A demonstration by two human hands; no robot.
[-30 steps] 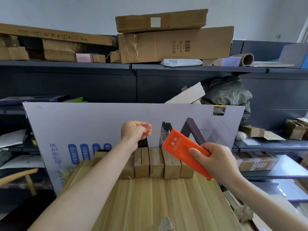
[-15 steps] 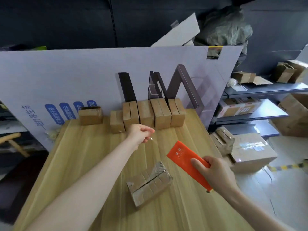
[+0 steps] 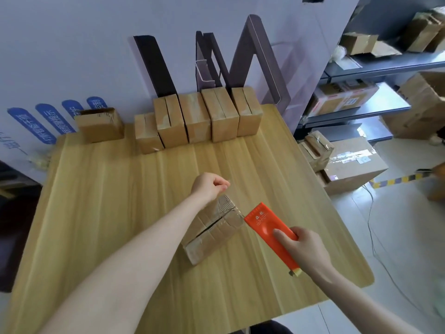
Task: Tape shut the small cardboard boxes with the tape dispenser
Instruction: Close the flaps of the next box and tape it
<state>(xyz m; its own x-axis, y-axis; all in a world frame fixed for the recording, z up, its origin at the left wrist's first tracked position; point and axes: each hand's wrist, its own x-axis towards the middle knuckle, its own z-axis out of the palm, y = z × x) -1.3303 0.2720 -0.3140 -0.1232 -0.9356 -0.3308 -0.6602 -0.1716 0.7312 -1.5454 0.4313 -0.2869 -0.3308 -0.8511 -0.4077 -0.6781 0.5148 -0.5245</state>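
**Q:** What does the right hand (image 3: 305, 251) hold?

**A:** It grips the orange tape dispenser (image 3: 269, 227) by its rear half, thumb on the top face and fingers wrapped beneath. The toothed front edge points away from the person and to the left.

**Q:** Where is the work box relative to that grip?

**A:** The small cardboard box (image 3: 212, 230) lies on the wooden table (image 3: 120, 189), set diagonally, seam side up, with its flaps slightly parted. Its far right corner sits just at the dispenser's front edge, so the box lies ahead and left of the right hand.

**Q:** State of the left hand (image 3: 209, 185)?

**A:** Its fingers are curled, and thumb and fingertips pinch together just beyond the box's far end. A faint strip of clear tape (image 3: 237, 210) runs from the dispenser's front edge over that end toward the fingertips. The left forearm crosses above the box's left side.

**Q:** Other stock?

**A:** A row of boxes (image 3: 197, 116) stands side by side along the table's far edge against a white printed board (image 3: 72, 44). A separate box (image 3: 100, 125) stands apart to their left.
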